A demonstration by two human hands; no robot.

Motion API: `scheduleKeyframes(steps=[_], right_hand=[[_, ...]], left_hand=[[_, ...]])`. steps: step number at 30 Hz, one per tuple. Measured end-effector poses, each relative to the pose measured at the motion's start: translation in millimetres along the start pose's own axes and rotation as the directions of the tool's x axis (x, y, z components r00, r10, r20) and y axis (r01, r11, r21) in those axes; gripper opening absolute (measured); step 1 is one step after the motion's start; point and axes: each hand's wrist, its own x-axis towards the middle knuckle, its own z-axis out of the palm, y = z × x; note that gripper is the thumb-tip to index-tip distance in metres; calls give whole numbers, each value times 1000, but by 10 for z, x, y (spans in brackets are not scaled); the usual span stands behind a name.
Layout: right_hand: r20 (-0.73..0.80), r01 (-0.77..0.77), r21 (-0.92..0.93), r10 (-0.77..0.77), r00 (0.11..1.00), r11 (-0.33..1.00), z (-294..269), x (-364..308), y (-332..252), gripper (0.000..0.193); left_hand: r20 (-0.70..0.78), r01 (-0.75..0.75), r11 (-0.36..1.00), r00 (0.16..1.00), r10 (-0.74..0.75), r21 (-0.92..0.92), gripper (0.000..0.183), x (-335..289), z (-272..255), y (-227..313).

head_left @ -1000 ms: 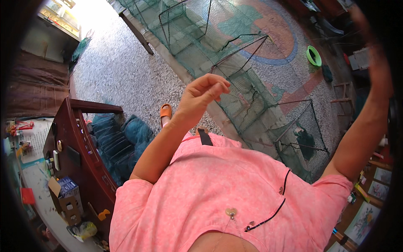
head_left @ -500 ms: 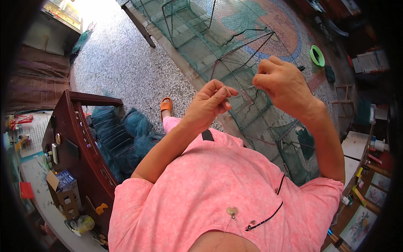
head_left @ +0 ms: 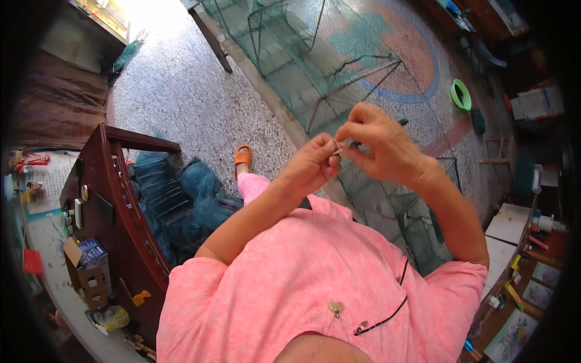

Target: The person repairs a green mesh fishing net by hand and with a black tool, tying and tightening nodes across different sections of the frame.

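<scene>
My left hand (head_left: 315, 163) is closed in a pinch in front of my chest. A bit of something small shows at its fingertips, too tiny to make out. My right hand (head_left: 382, 145) meets it from the right, fingers bent and thumb close to the left fingertips. A thin tool with a dark end (head_left: 403, 121) pokes out behind the right hand; the fingers hide most of it. Beyond and below both hands a green mesh net (head_left: 290, 66) with dark frame rods is stretched over a long, low surface.
Folded blue-green netting (head_left: 160, 181) lies beside a dark red wooden cabinet (head_left: 115, 224) at left. An open cardboard box (head_left: 91, 272) stands near it. My foot wears an orange slipper (head_left: 243, 156) on the speckled floor (head_left: 187, 91). A green basin (head_left: 460, 95) sits at far right.
My right hand has come down and left until its fingertips meet the left ones. My left hand has shifted slightly right and down. The view has tilted a little.
</scene>
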Motion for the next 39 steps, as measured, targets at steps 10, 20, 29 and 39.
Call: scheduleKeyframes(steps=[10, 20, 29, 39], right_hand=[[-109, 149, -316, -192, 975, 937, 181, 3, -233, 6], [-405, 216, 608, 65, 912, 764, -438, 373, -937, 15], [-674, 419, 619, 174, 718, 665, -1095, 523, -686, 23], [-700, 381, 522, 128, 703, 763, -1490, 261, -614, 19]], left_hand=[[-81, -104, 989, 990, 113, 102, 9, -21, 504, -68], [47, -322, 425, 839, 542, 846, 11, -48, 601, 8], [585, -558, -184, 742, 327, 809, 10, 80, 691, 272], [579, -569, -134, 753, 311, 811, 11, 111, 614, 328]])
